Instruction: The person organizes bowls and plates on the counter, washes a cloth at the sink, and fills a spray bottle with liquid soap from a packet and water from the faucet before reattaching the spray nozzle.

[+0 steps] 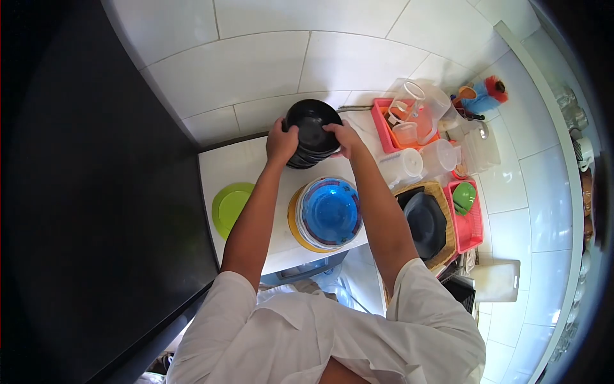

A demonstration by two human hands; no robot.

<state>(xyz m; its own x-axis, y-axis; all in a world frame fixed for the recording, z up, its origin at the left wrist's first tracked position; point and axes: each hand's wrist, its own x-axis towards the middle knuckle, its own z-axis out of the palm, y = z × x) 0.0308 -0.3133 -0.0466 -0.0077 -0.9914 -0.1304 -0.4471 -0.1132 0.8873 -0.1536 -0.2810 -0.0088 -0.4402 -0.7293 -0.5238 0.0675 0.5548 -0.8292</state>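
A stack of black bowls (313, 131) stands at the back of the white counter (256, 246), by the tiled wall. My left hand (281, 142) grips the stack's left side, thumb over the rim. On the right side, my right hand (344, 137) holds it the same way, thumb inside the top bowl. Whether the stack rests on the counter or is lifted slightly, I cannot tell. Between my forearms sits a pile of dishes topped by a blue bowl (330, 211). A lime green plate (231, 208) lies to the left, partly behind my left forearm.
Right of the counter are a pink basket (382, 131) with clear plastic containers, a wicker basket (448, 224) holding a dark plate (425, 223), and another pink basket (470, 233) with a green bowl (464, 195). A tall black surface (115, 211) borders the left.
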